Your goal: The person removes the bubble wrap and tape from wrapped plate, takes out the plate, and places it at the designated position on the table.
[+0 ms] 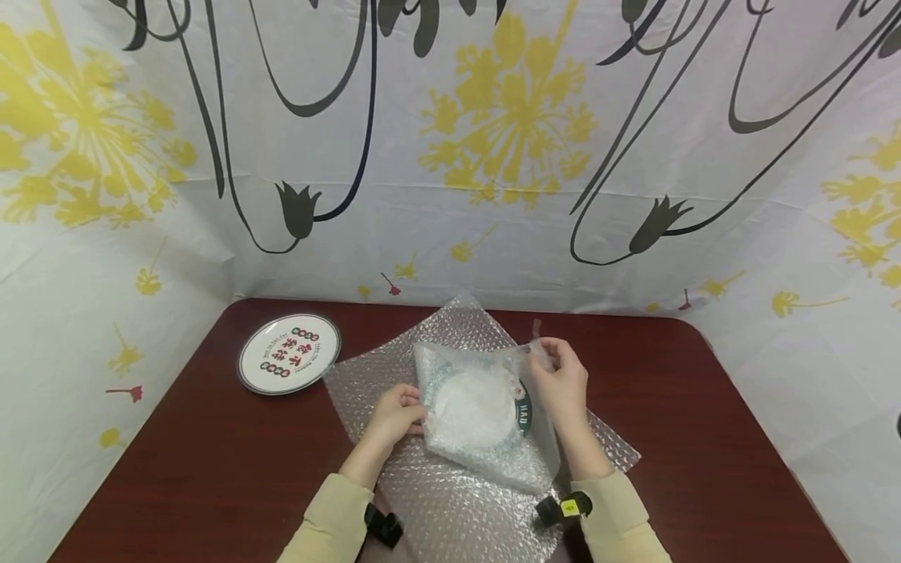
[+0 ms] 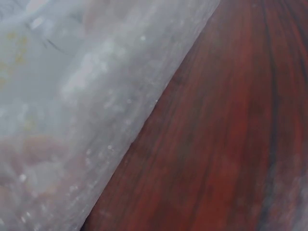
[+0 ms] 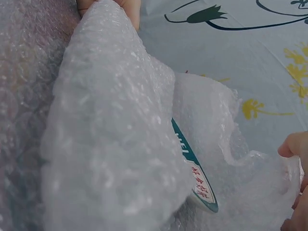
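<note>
A plate (image 1: 523, 408) lies in a folded bubble wrap parcel (image 1: 472, 410) at the table's middle. Most of it is covered; part of its green rim with lettering shows on the right. A larger bubble wrap sheet (image 1: 450, 516) spreads underneath. My left hand (image 1: 394, 414) grips the parcel's left edge, fingertips at the fold. At the upper right corner, my right hand (image 1: 561, 383) pinches a loose flap of the wrap. In the right wrist view the rim (image 3: 195, 168) sticks out between the layers, with the right fingers (image 3: 296, 147) on the flap. The left wrist view is blurred.
A white plate (image 1: 288, 354) with a dark edge and red characters lies at the table's back left, close to the sheet's left corner. The dark red table (image 1: 690, 422) ends at a patterned cloth (image 1: 507, 250) behind and at the sides.
</note>
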The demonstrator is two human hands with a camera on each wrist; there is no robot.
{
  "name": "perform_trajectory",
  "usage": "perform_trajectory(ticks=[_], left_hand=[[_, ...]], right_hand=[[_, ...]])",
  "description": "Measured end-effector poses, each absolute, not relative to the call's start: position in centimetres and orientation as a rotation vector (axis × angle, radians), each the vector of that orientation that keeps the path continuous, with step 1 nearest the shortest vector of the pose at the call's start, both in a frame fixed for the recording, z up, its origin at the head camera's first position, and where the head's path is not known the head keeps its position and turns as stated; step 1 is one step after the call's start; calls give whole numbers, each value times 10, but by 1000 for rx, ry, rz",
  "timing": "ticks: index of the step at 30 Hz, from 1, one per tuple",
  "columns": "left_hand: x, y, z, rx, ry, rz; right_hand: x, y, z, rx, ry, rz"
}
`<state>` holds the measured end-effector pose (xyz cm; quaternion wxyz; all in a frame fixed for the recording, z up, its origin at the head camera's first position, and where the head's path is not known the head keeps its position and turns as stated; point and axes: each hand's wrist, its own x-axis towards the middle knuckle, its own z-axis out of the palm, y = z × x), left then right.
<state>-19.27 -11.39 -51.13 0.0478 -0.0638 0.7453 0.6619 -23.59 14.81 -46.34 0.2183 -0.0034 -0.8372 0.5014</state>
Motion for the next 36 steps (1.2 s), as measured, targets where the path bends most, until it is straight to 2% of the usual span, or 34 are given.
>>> perform_trajectory(ticks=[24, 36], left_hand=[[-194, -114, -513, -207, 2281, 2012], [-194, -114, -514, -202, 2291, 2002]], right_hand=[[-224, 189, -470, -104, -2259, 1154], [-224, 210, -471, -223, -2241, 1217]])
